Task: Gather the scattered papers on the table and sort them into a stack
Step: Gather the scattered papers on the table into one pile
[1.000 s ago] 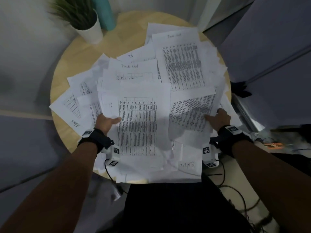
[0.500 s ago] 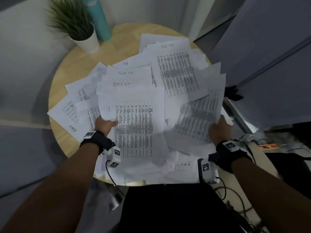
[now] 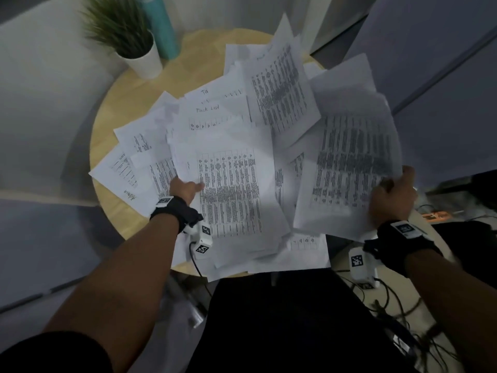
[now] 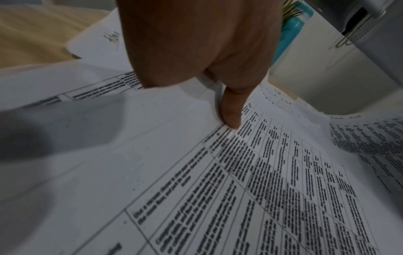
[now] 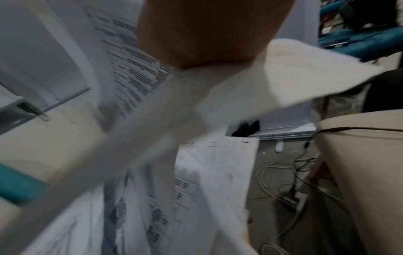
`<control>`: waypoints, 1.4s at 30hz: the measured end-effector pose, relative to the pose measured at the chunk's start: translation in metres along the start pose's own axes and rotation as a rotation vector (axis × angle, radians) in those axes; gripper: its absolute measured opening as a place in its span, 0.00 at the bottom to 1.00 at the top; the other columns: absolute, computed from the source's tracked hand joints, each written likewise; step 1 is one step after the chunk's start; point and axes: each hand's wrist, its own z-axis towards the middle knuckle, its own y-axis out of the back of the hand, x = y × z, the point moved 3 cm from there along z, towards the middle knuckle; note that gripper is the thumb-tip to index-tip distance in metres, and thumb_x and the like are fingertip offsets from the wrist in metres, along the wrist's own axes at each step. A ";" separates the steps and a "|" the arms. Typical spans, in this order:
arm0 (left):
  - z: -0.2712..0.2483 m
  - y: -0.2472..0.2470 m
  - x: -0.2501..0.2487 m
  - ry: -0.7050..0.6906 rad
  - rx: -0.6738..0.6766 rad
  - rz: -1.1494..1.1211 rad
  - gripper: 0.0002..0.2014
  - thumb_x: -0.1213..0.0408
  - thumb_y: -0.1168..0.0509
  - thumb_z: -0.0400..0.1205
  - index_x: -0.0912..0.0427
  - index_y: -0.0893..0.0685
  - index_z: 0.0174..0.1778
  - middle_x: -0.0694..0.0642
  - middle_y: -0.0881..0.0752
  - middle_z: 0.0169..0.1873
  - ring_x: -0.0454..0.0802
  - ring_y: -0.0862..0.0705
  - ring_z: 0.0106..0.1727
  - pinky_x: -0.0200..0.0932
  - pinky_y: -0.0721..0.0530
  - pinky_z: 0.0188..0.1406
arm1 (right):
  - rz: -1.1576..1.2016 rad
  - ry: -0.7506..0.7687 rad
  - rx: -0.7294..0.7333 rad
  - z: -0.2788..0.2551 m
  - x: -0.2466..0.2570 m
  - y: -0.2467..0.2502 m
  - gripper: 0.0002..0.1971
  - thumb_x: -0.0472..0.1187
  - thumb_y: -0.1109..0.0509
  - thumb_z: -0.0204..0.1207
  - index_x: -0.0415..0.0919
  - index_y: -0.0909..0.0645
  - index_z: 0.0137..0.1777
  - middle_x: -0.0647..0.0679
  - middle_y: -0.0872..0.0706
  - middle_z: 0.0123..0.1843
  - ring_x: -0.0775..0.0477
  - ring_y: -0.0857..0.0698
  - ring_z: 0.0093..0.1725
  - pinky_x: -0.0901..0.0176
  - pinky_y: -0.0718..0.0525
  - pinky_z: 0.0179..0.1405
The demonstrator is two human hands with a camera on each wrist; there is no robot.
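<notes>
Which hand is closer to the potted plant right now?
Left. The left hand grips papers on the potted plant's side of the table; the right hand grips sheets beyond the opposite edge.

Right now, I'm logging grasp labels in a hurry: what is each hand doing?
Left hand: pinching the middle sheet, thumb on top.
Right hand: gripping the raised sheets.

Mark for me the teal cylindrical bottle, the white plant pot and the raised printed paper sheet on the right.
Teal cylindrical bottle [image 3: 161, 26]: head view, middle of its body.
White plant pot [image 3: 147, 63]: head view, its outer wall.
Raised printed paper sheet [image 3: 355, 162]: head view, centre of its printed table.
</notes>
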 end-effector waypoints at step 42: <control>0.006 -0.002 -0.001 -0.094 0.046 -0.234 0.24 0.75 0.25 0.77 0.68 0.18 0.69 0.62 0.13 0.62 0.59 0.16 0.65 0.52 0.23 0.72 | -0.391 0.137 0.773 0.106 0.057 -0.141 0.20 0.37 0.29 0.76 0.36 0.24 0.68 0.34 0.21 0.68 0.36 0.18 0.63 0.54 0.21 0.55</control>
